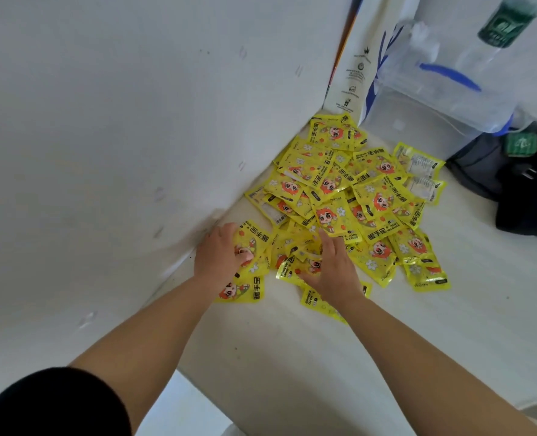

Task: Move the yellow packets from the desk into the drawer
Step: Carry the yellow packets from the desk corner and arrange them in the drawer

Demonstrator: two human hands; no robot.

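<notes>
A heap of several yellow hand-warmer packets with a red-haired cartoon figure lies on the pale desk, pushed up against the white wall. My left hand rests on the near-left packets, fingers curled around one packet. My right hand lies flat on packets at the heap's near edge, fingers spread and pressing down. One packet lies under my left wrist. No drawer is in view.
A white wall runs along the left of the desk. At the back right stand a white paper bag, a clear plastic bag with blue handles and a bottle. A black bag sits at right.
</notes>
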